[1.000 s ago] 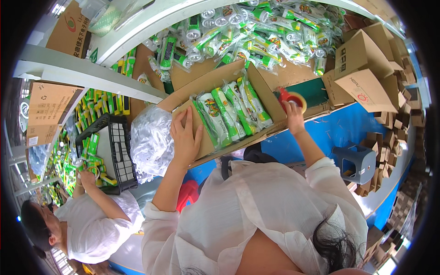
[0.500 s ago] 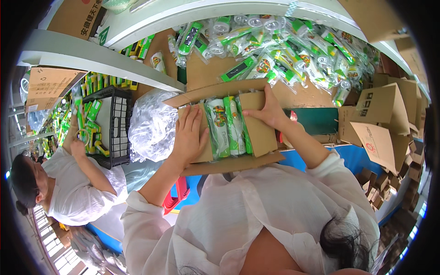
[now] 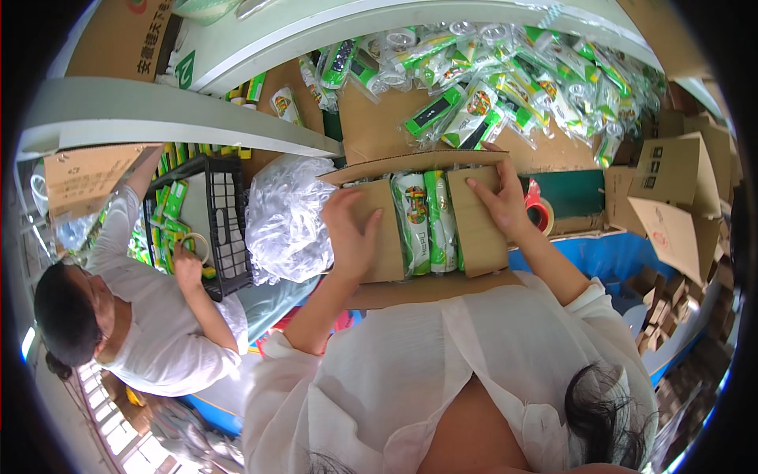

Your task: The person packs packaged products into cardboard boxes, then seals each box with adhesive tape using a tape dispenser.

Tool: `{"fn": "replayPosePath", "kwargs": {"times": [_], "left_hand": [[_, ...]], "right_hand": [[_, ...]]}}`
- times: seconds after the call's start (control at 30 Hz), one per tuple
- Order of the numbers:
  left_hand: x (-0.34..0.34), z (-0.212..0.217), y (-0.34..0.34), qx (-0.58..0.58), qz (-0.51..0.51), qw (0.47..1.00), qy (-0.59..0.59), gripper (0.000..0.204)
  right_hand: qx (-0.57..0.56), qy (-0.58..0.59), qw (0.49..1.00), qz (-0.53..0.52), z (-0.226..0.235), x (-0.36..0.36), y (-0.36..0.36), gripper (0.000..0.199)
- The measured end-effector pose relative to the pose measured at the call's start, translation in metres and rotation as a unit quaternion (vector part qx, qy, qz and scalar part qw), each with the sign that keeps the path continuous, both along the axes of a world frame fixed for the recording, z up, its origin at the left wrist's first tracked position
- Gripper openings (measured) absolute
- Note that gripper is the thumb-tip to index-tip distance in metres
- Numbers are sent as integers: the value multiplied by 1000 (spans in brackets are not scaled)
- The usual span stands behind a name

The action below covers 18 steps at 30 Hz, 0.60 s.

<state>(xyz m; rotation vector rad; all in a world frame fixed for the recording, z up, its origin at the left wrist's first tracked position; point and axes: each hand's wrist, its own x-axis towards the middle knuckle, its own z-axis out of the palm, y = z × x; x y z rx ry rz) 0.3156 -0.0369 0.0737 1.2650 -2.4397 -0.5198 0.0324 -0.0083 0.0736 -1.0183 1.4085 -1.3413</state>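
pressing box flaps point(image 3: 476, 221) further shut; right hand point(image 3: 499, 202) shifted inward.

We see a bright, evenly lit scene with soft, faint shadows, and glare whitens the crumpled clear plastic bag point(image 3: 286, 215) and the glossy green-and-white packets point(image 3: 505, 87) heaped beyond it. Straight edges bow strongly toward the black circular rim, where the stacked brown cardboard boxes point(image 3: 671, 197) smear slightly, while the centre stays sharp.

Brown carton point(image 3: 426, 237) flaps half-closed over green-white packets point(image 3: 426, 221).
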Motion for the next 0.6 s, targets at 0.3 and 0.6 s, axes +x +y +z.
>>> {"fn": "replayPosePath", "kwargs": {"times": [0.3,0.6], "left_hand": [[37,-5,-42,237,-39,920,311,44],[-45,26,-71,-121,-63,989,59,31]], "right_hand": [[-71,-13,972,223,-11,-45,-1,30],[2,375,868,324,48,-48,7,58]]}}
